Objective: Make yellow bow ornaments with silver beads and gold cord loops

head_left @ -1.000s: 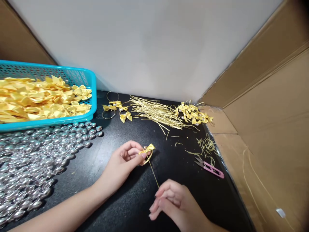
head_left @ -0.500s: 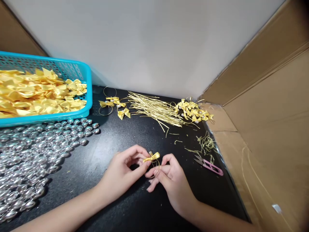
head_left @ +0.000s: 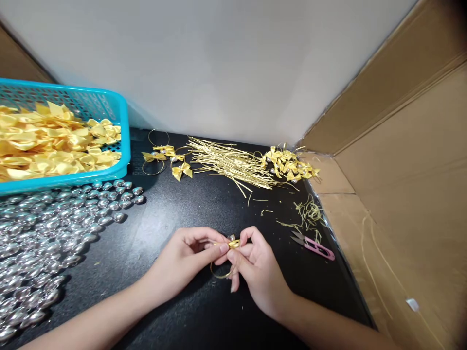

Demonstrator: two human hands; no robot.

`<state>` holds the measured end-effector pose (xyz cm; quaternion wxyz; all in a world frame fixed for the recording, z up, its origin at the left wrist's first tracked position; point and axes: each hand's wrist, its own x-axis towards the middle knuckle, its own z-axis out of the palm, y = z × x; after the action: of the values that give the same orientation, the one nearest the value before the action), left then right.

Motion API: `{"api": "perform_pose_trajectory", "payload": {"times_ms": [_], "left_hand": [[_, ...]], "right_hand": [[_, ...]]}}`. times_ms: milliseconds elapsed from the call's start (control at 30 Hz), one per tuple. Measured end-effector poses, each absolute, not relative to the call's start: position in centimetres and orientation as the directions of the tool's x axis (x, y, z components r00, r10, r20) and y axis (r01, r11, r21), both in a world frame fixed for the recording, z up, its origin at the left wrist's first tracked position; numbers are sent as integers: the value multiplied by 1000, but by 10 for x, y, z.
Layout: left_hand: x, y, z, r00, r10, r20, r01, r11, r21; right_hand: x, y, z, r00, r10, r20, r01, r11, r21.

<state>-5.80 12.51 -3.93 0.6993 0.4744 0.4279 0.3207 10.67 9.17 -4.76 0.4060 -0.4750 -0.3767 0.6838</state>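
Note:
Between my hands, just above the black table, is a yellow ribbon bow [head_left: 234, 243] with a small silver bead at its top. A loop of gold cord [head_left: 220, 276] hangs below it. My left hand [head_left: 197, 250] pinches the bow from the left, thumb and fingers together. From the right, my right hand [head_left: 251, 260] closes its thumb and index finger on the bow, close to the left thumb tip. Fingers hide much of the bow and the cord's ends.
A blue basket [head_left: 124, 126] of yellow bows stands at the left, behind many silver beads [head_left: 47, 233]. Gold cords [head_left: 233, 163] lie at the back between finished bows [head_left: 290, 165] and a few looped bows [head_left: 181, 170]. Pink thread snips [head_left: 317, 248] and cord scraps [head_left: 310, 212] lie right.
My right hand has moved in against the bow and now pinches it beside the left hand. The bow has turned, and the cord loop has swung down and left. The view has shifted slightly.

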Motion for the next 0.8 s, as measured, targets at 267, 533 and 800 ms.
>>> {"api": "perform_pose_trajectory", "payload": {"times_ms": [267,533,800], "left_hand": [[-59,124,-35,198,967,-159,116,138,984],[-61,127,-33,53,995,-79,75,75,994],[-63,128,-27,99,994,-35,108,24,994]], "right_hand": [[114,103,-17,-86,962,261,458,271,-847],[110,114,-20,-234,866,442,808,426,-407],[109,122,-17,-255,901,352,813,396,-426]]}}
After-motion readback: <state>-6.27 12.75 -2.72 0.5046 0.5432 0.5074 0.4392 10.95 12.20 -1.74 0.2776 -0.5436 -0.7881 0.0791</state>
